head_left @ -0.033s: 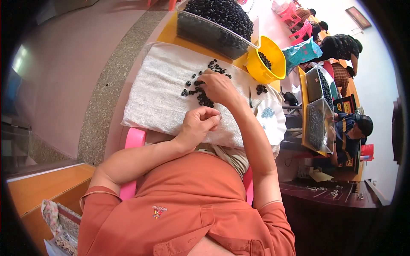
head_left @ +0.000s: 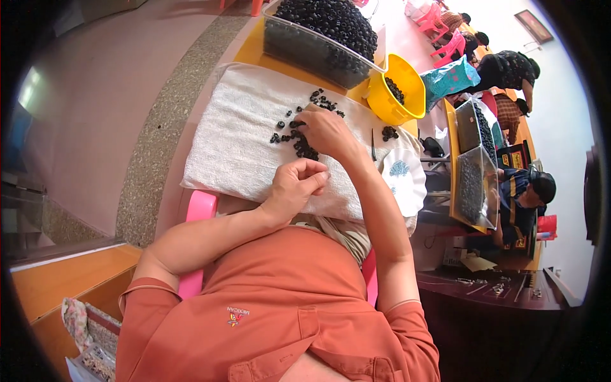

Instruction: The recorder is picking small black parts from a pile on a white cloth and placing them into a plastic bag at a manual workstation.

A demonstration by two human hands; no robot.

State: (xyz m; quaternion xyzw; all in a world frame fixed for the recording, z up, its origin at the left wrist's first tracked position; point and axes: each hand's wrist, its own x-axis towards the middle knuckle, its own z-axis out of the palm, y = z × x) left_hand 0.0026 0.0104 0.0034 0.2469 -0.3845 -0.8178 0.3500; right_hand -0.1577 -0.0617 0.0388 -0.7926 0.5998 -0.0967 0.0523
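Observation:
A white towel (head_left: pixel 223 127) covers the work surface in front of me. Loose small black round pieces (head_left: pixel 305 150) are scattered across its middle, some looking ring-shaped. My right hand (head_left: pixel 326 130) reaches over them, fingers curled down, the tips touching the pieces; what they grip is hidden. Nearer to me, my left hand (head_left: pixel 294 188) is closed in a pinch, thumb against forefinger. Whatever sits in that pinch is too small to make out. A slim dark pointed tool (head_left: pixel 373 145) lies right of my right forearm, beside a small cluster of black pieces (head_left: pixel 390 133).
At the back stands a clear plastic bin (head_left: pixel 305 51) heaped with black pieces. A yellow bucket (head_left: pixel 414 89) holds more. On the right lies a white scalloped plate (head_left: pixel 410 191) with tiny bluish bits. Other people sit or bend at tables farther right, near further clear bins (head_left: pixel 471 184).

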